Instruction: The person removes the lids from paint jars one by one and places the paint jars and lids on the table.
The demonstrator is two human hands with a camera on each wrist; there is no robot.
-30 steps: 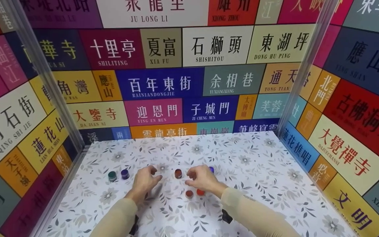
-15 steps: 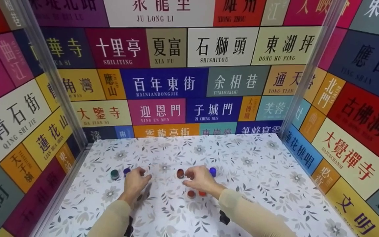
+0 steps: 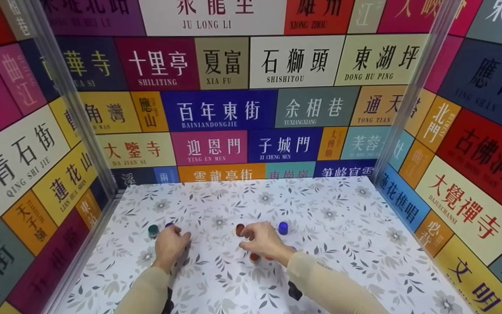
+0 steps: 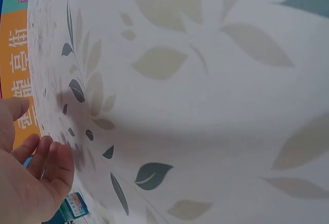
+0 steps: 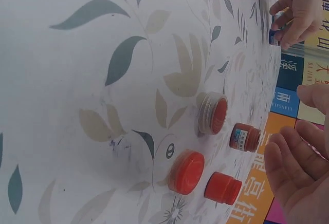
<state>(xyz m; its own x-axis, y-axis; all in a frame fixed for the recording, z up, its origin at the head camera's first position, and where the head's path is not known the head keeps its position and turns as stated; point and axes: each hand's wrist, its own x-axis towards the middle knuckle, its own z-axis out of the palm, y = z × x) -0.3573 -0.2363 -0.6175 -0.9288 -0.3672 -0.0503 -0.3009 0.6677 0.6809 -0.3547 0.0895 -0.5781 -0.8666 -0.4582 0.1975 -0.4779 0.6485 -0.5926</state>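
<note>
My left hand [image 3: 170, 246] hovers beside a purple jar [image 3: 169, 224], loosely bent, covering most of it. A green jar [image 3: 153, 231] stands just left of it; its label shows in the left wrist view. My right hand [image 3: 262, 239] is held over the middle, thumb and fingers apart with nothing between them. Close to its fingertips is a small brown paint jar [image 5: 245, 137], labelled and upright. Nearer me lie a ridged round cap [image 5: 212, 113] with a reddish-brown inside and a red cap [image 5: 186, 172]. Next to them stands a red jar [image 5: 223, 188], hidden in the head view.
A blue jar [image 3: 283, 228] stands beyond my right hand, and a purple piece [image 3: 293, 248] peeks out by that wrist. The floral tabletop [image 3: 216, 279] is enclosed by sign-patterned panels [image 3: 220, 109] at the back and sides.
My left hand has moved left to the purple jar, now covering most of it. The right hand has shifted slightly, uncovering the blue jar. The head view has turned a little left.
</note>
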